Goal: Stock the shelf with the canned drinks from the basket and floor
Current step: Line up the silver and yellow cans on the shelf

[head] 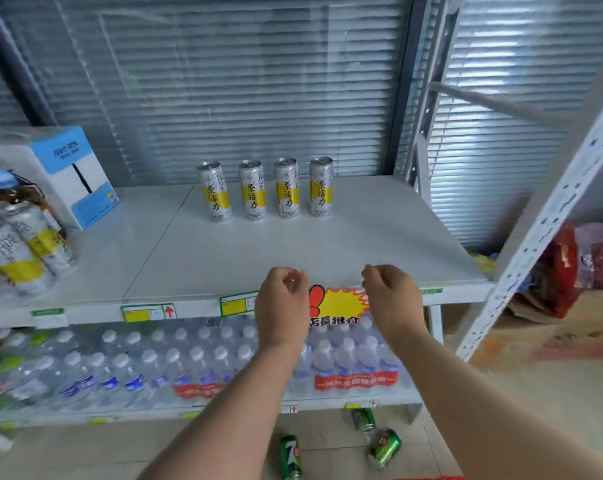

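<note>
window blinds (224, 81) closed, daylight through | white perforated rack post (549, 216) right | tan floor (570, 393)

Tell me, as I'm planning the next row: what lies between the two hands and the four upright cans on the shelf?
Nothing: in the head view, only bare white shelf stretches from the left hand and right hand to the four cans.
</note>
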`<state>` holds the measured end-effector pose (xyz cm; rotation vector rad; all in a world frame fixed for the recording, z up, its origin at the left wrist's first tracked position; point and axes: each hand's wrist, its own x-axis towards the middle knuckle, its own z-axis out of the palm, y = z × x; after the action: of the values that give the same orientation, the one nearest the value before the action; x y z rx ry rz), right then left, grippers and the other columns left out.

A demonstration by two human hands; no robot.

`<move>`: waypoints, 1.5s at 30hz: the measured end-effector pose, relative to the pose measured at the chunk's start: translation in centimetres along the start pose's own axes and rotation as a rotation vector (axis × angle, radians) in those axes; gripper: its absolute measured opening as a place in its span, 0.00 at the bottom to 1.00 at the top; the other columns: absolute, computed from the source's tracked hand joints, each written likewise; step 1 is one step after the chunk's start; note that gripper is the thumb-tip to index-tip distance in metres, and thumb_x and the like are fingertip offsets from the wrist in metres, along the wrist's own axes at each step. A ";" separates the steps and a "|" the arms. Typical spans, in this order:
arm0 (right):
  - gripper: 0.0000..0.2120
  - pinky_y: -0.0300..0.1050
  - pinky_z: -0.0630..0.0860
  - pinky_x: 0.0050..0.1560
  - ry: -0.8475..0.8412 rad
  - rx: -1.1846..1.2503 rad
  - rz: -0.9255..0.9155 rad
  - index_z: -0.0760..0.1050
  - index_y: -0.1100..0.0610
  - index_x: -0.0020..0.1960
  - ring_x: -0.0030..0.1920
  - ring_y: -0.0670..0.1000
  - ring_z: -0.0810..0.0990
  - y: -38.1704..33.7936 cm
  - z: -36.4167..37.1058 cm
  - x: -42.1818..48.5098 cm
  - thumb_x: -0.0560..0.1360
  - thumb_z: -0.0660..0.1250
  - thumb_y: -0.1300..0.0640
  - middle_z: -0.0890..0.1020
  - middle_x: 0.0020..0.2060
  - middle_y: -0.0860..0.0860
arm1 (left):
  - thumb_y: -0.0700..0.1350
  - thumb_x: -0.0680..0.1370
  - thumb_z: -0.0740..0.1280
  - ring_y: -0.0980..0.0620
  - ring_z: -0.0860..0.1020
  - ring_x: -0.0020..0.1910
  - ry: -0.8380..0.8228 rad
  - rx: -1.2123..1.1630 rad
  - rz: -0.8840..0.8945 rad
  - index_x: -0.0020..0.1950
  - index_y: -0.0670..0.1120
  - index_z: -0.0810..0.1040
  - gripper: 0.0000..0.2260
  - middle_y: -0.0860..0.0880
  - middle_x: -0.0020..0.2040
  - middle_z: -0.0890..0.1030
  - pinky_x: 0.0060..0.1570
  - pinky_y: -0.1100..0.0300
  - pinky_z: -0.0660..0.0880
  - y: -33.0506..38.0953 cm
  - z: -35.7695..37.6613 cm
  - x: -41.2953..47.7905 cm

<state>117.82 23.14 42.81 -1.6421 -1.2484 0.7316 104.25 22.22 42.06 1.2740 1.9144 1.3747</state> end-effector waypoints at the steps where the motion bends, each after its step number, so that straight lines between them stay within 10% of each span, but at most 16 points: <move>1: 0.18 0.45 0.61 0.32 -0.006 0.001 0.007 0.67 0.57 0.30 0.31 0.55 0.66 0.2 -0.8 -1.3 0.78 0.61 0.55 0.70 0.24 0.51 | 0.49 0.78 0.65 0.50 0.78 0.46 -0.008 0.001 0.000 0.48 0.45 0.78 0.08 0.49 0.47 0.82 0.43 0.61 0.68 0.0 -0.2 -1.5; 19: 0.17 0.55 0.77 0.43 -0.021 -0.096 0.296 0.77 0.67 0.50 0.38 0.59 0.76 25.2 -19.3 -8.6 0.79 0.57 0.54 0.82 0.45 0.64 | 0.54 0.79 0.62 0.51 0.79 0.43 -0.259 0.087 -0.282 0.50 0.45 0.78 0.13 0.51 0.45 0.81 0.36 0.61 0.67 -7.3 18.1 -27.0; 25: 0.15 0.42 0.60 0.29 -0.148 -0.166 0.384 0.71 0.58 0.36 0.27 0.49 0.64 36.5 -25.2 -9.9 0.80 0.58 0.53 0.70 0.26 0.51 | 0.56 0.76 0.63 0.43 0.82 0.46 -0.211 0.110 -0.464 0.46 0.48 0.76 0.12 0.45 0.48 0.83 0.48 0.45 0.79 -13.3 26.1 -34.0; 38: 0.18 0.40 0.59 0.27 -0.404 -0.270 0.578 0.63 0.51 0.31 0.24 0.47 0.63 59.0 -20.2 -14.6 0.80 0.58 0.53 0.67 0.23 0.47 | 0.52 0.78 0.65 0.49 0.79 0.52 -0.404 0.373 -0.609 0.56 0.39 0.79 0.17 0.46 0.53 0.82 0.50 0.59 0.73 -32.9 33.7 -43.5; 41: 0.13 0.45 0.72 0.32 -0.553 -0.309 0.617 0.77 0.58 0.46 0.32 0.53 0.75 63.7 -16.3 -15.1 0.80 0.59 0.52 0.78 0.33 0.53 | 0.52 0.77 0.66 0.44 0.78 0.58 -0.491 0.425 -0.695 0.63 0.39 0.76 0.21 0.42 0.59 0.80 0.58 0.52 0.74 -37.9 36.3 -44.6; 45: 0.22 0.42 0.73 0.37 -0.713 -0.351 0.739 0.68 0.56 0.69 0.40 0.49 0.77 69.7 -12.4 -16.1 0.79 0.63 0.47 0.78 0.51 0.51 | 0.50 0.76 0.67 0.41 0.76 0.59 -0.441 0.664 -0.672 0.62 0.39 0.74 0.19 0.41 0.60 0.76 0.58 0.47 0.74 -41.9 39.2 -46.4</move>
<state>151.64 -0.57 -16.89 -2.2705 -1.2676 1.7457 139.13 -2.44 -18.13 0.9177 2.2231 0.1069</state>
